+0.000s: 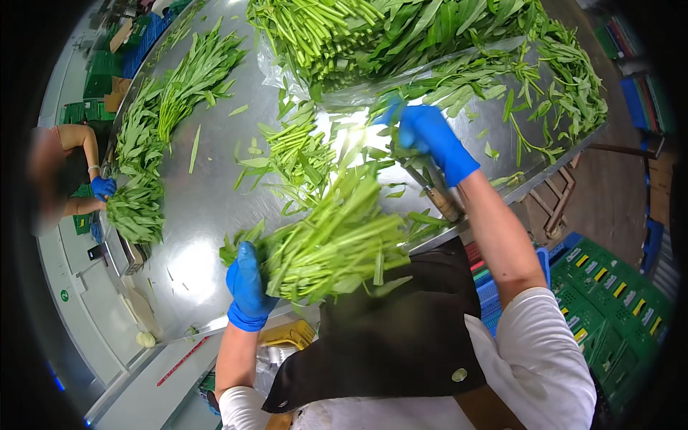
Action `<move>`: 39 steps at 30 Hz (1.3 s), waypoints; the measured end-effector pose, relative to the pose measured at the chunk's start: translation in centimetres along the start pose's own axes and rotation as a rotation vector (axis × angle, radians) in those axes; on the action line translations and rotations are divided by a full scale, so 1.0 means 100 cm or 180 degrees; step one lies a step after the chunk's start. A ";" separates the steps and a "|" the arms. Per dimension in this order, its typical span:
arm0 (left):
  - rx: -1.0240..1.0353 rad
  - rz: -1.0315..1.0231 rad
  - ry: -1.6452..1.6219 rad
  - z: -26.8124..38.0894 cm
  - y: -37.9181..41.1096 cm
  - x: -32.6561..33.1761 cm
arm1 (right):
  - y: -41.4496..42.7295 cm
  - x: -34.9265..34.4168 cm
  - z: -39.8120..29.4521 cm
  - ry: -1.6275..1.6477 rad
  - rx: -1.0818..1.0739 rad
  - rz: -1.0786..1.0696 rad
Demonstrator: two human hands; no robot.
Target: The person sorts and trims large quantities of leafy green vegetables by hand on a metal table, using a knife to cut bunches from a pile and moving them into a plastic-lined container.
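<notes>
A loose bunch of leafy greens with long hollow-looking stems, probably water spinach (333, 242), is gripped at its left end by my blue-gloved left hand (249, 287). Its stems spread to the right over the table's near edge, in front of my apron. My right hand (424, 134), also gloved in blue, is blurred above the table, close to scattered leaves; whether its fingers hold anything is unclear. Below it lies a knife with a wooden handle (443, 204). A smaller heap of cut stems (301, 150) rests on the metal table (204, 215) between my hands.
A large stack of greens (333, 37) sits on clear plastic sheeting (344, 97) at the far side. More bunches (199, 80) line the left edge, where a co-worker's gloved hand (103, 188) touches one. A scale (122, 250) stands there too. Green crates (607, 290) are at lower right.
</notes>
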State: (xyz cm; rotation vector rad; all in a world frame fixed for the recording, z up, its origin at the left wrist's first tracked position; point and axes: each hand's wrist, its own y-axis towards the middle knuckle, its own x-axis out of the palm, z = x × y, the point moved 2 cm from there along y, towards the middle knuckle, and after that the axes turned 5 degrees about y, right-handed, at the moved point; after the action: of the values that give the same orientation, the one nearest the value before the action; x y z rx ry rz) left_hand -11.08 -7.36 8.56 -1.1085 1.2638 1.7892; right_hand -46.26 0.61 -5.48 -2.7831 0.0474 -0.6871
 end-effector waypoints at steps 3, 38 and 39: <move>-0.0143 -0.0021 -0.0065 -0.007 -0.014 -0.003 | -0.009 0.039 -0.025 -0.2127 -0.0532 0.0363; -0.2089 0.0219 -0.1328 0.006 0.019 0.018 | 0.016 0.052 -0.034 -0.0179 0.0172 -0.0146; -0.2002 0.0201 -0.1174 0.007 0.026 0.019 | 0.023 0.074 -0.012 -0.0604 -0.0390 -0.0223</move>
State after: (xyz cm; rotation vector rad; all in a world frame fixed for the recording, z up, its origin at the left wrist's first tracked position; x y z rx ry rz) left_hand -14.33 -7.39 7.94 -0.9852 0.5285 2.3878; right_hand -40.19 -2.59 -1.69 -2.9669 -0.0475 -0.4469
